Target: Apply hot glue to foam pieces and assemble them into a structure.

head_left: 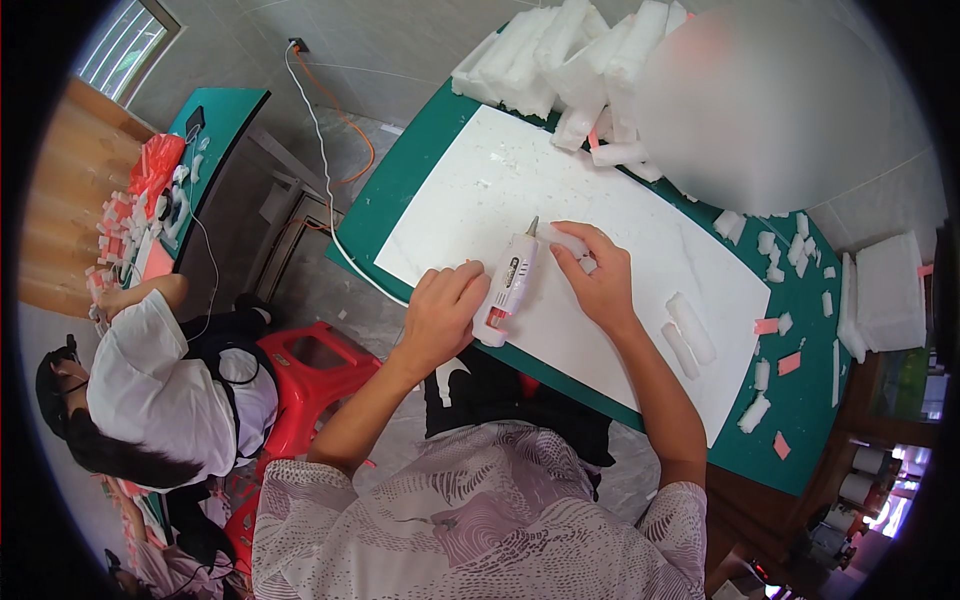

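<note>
1. On our green surface point(415, 165), drips could mark the flat white board point(440, 215).
2. Our left hand point(445, 308) grips the white plastic glue gun point(510, 280) over the board's near edge; slackening could tip it.
3. Our right hand point(598, 275) seems to pinch a white foam piece point(570, 243) near the grey pointed nozzle point(532, 227); contact could burn us.

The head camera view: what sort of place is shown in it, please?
Probably a small craft workshop: the left hand holds a glue gun, white foam blocks are piled on the green worktable, and a co-worker is at a second green table.
</note>
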Motion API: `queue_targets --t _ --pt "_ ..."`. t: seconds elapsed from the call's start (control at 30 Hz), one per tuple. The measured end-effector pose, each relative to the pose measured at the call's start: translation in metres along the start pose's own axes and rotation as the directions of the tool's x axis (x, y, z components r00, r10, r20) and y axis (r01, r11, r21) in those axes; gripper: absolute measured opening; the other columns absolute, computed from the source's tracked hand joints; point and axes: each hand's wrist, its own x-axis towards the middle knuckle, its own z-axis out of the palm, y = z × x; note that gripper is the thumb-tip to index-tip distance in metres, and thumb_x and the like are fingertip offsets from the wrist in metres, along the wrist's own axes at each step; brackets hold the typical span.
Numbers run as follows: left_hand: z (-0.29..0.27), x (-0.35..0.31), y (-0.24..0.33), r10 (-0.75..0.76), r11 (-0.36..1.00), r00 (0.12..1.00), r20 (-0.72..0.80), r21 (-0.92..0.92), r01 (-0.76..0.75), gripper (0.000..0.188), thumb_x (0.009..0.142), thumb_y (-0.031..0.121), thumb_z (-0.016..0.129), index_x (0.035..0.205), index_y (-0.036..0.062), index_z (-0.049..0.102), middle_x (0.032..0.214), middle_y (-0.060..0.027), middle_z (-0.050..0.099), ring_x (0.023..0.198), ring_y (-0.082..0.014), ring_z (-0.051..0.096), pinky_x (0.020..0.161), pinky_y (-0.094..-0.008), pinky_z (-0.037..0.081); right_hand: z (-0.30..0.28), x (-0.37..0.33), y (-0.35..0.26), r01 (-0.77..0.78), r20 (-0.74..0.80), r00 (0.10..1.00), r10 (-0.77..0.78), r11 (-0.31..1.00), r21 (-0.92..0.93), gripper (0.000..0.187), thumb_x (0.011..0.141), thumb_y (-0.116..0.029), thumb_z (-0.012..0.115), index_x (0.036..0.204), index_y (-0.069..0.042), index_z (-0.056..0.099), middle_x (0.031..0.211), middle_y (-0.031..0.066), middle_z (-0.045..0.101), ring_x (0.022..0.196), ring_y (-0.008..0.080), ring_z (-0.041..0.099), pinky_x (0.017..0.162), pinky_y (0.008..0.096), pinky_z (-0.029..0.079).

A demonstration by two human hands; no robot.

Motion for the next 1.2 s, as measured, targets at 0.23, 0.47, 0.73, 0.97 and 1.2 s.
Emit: queue_targets --t 0.23,0.47,0.73,0.97,1.2 --pt "-0.003 0.003 0.001 0.016 1.0 1.0 0.006 -0.009 -0.016 0.036 0.066 -0.004 0.064 0.102 -0.0008 0.061 0.111 -0.0121 0.064 0.083 -0.0282 0.06 0.073 -0.0382 0.045 0.001 0.001 0.007 0.025 0.012 1.0 -0.025 1.0 -0.001 0.025 0.091 -0.011 0.071 0.116 -0.004 0.07 0.107 0.0097 0.074 0.086 0.0183 0.066 0.076 0.0297 0.05" --pt "-0.002 0.007 0.001 -0.028 0.996 0.999 -0.019 -0.082 0.026 0.033 0.072 0.009 0.072 0.102 -0.0001 0.061 0.111 -0.0122 0.064 0.086 -0.0286 0.061 0.074 -0.0385 0.045 0.002 0.004 0.025 -0.24 0.121 0.971 0.207 0.856 0.459 0.029 0.095 -0.006 0.067 0.123 -0.001 0.061 0.109 0.0037 0.064 0.09 0.0086 0.057 0.073 0.0259 0.049" --pt "-0.003 0.005 0.005 -0.05 0.995 0.998 -0.04 -0.093 0.046 0.041 0.073 0.018 0.075 0.107 -0.0004 0.062 0.113 -0.0139 0.064 0.089 -0.0316 0.062 0.075 -0.0396 0.047 -0.002 0.004 0.023 -0.27 0.166 0.962 0.216 0.837 0.477 0.031 0.096 -0.006 0.065 0.126 0.0 0.059 0.112 0.0046 0.062 0.094 0.0086 0.057 0.075 0.024 0.049" --pt "0.003 0.007 0.009 -0.038 0.996 0.999 -0.028 -0.08 0.036 0.034 0.074 0.012 0.071 0.104 -0.0005 0.061 0.111 -0.0126 0.063 0.082 -0.0288 0.06 0.073 -0.0386 0.045 0.004 0.002 0.019 -0.224 0.126 0.974 0.186 0.825 0.519 0.028 0.096 -0.002 0.065 0.124 -0.001 0.059 0.111 0.0049 0.063 0.094 0.0078 0.058 0.077 0.0235 0.049" --pt "0.001 0.006 0.011 -0.033 0.998 0.999 0.001 -0.051 0.033 0.034 0.071 0.005 0.068 0.104 -0.0001 0.061 0.112 -0.0123 0.063 0.081 -0.028 0.058 0.073 -0.0384 0.045 0.002 0.001 0.02 -0.238 0.153 0.971 0.185 0.81 0.535 0.028 0.096 -0.003 0.065 0.123 -0.002 0.059 0.112 0.0048 0.064 0.096 0.0082 0.059 0.078 0.024 0.049"
